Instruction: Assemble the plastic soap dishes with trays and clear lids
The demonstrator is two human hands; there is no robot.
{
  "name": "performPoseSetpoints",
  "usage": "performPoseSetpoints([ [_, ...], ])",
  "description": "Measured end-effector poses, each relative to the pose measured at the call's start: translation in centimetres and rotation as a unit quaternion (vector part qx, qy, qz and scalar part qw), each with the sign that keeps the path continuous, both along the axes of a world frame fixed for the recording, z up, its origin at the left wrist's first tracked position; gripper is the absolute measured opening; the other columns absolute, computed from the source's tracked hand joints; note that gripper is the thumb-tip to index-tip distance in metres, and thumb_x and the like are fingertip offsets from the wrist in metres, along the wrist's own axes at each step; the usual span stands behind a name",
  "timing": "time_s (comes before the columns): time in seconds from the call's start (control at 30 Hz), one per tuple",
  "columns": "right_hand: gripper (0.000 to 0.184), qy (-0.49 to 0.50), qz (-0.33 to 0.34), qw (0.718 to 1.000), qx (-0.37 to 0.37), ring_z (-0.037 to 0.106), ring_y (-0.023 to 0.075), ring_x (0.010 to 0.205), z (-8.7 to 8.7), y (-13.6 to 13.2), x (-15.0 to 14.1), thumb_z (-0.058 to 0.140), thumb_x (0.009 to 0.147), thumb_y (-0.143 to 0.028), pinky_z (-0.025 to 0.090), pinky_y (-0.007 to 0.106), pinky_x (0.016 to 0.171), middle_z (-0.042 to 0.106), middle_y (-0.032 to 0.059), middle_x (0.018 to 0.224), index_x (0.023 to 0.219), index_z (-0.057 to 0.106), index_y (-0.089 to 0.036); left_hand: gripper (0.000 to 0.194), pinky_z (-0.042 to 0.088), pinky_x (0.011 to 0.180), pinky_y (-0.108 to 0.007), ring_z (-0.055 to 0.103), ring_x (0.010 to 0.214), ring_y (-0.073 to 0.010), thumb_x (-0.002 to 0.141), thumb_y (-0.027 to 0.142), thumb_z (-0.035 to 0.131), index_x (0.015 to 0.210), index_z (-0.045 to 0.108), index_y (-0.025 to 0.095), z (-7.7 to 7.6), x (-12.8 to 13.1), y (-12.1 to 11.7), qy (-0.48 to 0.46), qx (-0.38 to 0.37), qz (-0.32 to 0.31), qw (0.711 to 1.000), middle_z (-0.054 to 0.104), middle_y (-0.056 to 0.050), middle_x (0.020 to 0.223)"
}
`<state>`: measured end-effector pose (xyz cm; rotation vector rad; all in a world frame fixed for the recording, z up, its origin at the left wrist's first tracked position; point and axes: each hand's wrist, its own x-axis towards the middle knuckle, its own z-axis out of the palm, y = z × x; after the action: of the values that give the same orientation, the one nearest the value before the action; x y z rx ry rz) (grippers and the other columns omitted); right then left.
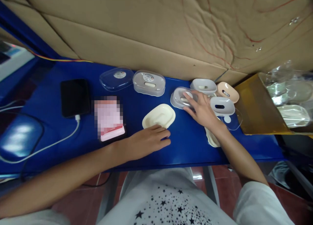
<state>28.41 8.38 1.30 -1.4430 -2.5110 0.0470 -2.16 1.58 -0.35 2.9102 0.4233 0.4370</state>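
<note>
**A:** Left hand (146, 142), state?

**B:** Flat on the worktop, fingers together, narrow. Fingertips (164, 133) touch the near rim of a cream oval plastic soap dish (158, 116), at the hand's 1 o'clock. Fingers are not wrapped round it.

**A:** Right hand (201, 109)?

**B:** Fingers spread wide over a clear-lidded oval plastic soap box (178, 98), at the hand's 10 o'clock. Contact confirmed; cannot tell whether it is gripping.

**A:** Items around the right hand?

**B:** 12 o'clock, a white oval plastic dish with a grey centre (203, 86). 2 o'clock, a peach oval plastic dish (228, 92). 3 o'clock, a white oval plastic dish with a dark slot (222, 106). 5 o'clock, a second cream plastic dish (211, 137), partly hidden by the wrist.

**A:** Remainder of the glossy blue worktop (186, 147)?

**B:** From the left hand: 12 o'clock, a frosted oval plastic box with a round label (149, 83); 11 o'clock, a clear oval plastic lid with a round label (116, 79); 10 o'clock, a pink packet (109, 119), pixelated and unreadable, and beyond it a black smartphone (75, 98) on a white charging cable (49, 147). Far right, an ochre cardboard tray (259, 104) holds clear plastic bags (290, 91).
</note>
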Motion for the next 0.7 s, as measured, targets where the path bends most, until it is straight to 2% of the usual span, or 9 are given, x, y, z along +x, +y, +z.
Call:
performPoseSetpoints([
  [0.1,0.062,0.032,0.006,0.999,0.014,0.041,0.0406,0.16,1.0,1.3,-1.2,0.049,0.112,-0.036,0.038,0.067,0.129,0.044,0.022,0.169,0.172,0.04,-0.021,0.015,0.057,0.1,-0.033,0.069,0.108,-0.0198,0.099,0.005,0.07,0.099,0.068,0.02,-0.1,0.2,-0.8,-0.008,-0.015,-0.039,0.999,0.073,-0.006,0.118],
  [0.17,0.061,0.044,0.0,0.998,0.035,0.041,0.0393,0.161,2.1,0.2,-0.6,0.049,0.112,-0.036,0.037,0.063,0.131,0.043,0.0201,0.172,0.171,0.041,-0.02,0.01,0.058,0.103,-0.035,0.069,0.117,-0.0224,0.1,0.01,0.071,0.1,0.069,0.02,-0.1,0.4,-1.2,-0.014,-0.007,-0.049,0.999,0.072,-0.008,0.13],
  [0.23,0.053,0.049,-0.031,0.997,0.052,0.051,0.0388,0.154,3.2,-2.4,1.4,0.049,0.113,-0.038,0.041,0.062,0.128,0.054,0.0166,0.166,0.164,0.052,-0.024,0.012,0.056,0.111,-0.04,0.066,0.13,-0.0265,0.1,0.01,0.071,0.106,0.072,0.02,0.0,0.6,-1.3,-0.022,0.009,-0.036,0.999,0.068,-0.01,0.144],
  [0.3,0.043,0.052,-0.085,0.993,0.058,0.066,0.0372,0.136,3.6,-6.1,4.4,0.051,0.113,-0.039,0.05,0.058,0.119,0.071,0.0141,0.147,0.151,0.065,-0.026,0.026,0.051,0.119,-0.046,0.062,0.141,-0.0302,0.098,0.008,0.071,0.119,0.073,0.022,0.3,0.7,-1.1,-0.018,0.016,0.005,1.0,0.064,-0.012,0.154],
  [0.37,0.039,0.046,-0.152,0.985,0.062,0.074,0.0374,0.121,3.1,-10.0,7.4,0.055,0.112,-0.042,0.056,0.057,0.108,0.079,0.0135,0.13,0.144,0.07,-0.025,0.041,0.048,0.123,-0.055,0.059,0.146,-0.0348,0.097,0.011,0.072,0.137,0.069,0.023,0.5,0.6,-0.6,0.004,0.014,0.062,0.998,0.061,-0.014,0.159],
  [0.43,0.039,0.035,-0.207,0.976,0.059,0.075,0.0387,0.118,1.7,-13.6,9.4,0.058,0.111,-0.047,0.057,0.059,0.104,0.08,0.0142,0.127,0.14,0.072,-0.024,0.052,0.048,0.12,-0.063,0.058,0.146,-0.0414,0.099,0.02,0.072,0.151,0.062,0.021,0.5,0.3,0.0,0.025,0.014,0.12,0.992,0.057,-0.019,0.163],
  [0.5,0.039,0.03,-0.19,0.981,0.03,0.074,0.0399,0.123,0.2,-16.3,9.7,0.061,0.11,-0.049,0.057,0.062,0.102,0.078,0.0145,0.134,0.14,0.072,-0.026,0.053,0.05,0.116,-0.066,0.058,0.146,-0.0462,0.102,0.025,0.068,0.154,0.059,0.017,0.4,-0.2,0.7,0.032,0.019,0.168,0.985,0.054,-0.025,0.164],
  [0.57,0.037,0.031,-0.134,0.99,-0.018,0.069,0.0386,0.136,-0.9,-17.9,8.6,0.06,0.111,-0.04,0.054,0.065,0.11,0.07,0.0132,0.151,0.145,0.069,-0.03,0.048,0.054,0.111,-0.065,0.058,0.146,-0.0473,0.103,0.021,0.061,0.151,0.061,0.014,0.2,-0.8,1.5,0.029,0.021,0.201,0.979,0.054,-0.027,0.163],
  [0.7,0.049,0.053,-0.037,0.993,-0.094,0.043,0.0316,0.164,-1.1,-17.4,6.3,0.05,0.112,-0.019,0.039,0.069,0.129,0.048,0.0054,0.175,0.157,0.057,-0.037,0.036,0.054,0.11,-0.065,0.062,0.141,-0.0457,0.101,0.013,0.054,0.134,0.07,0.013,0.2,-1.6,2.7,0.044,0.049,0.242,0.968,0.061,-0.027,0.155],
])
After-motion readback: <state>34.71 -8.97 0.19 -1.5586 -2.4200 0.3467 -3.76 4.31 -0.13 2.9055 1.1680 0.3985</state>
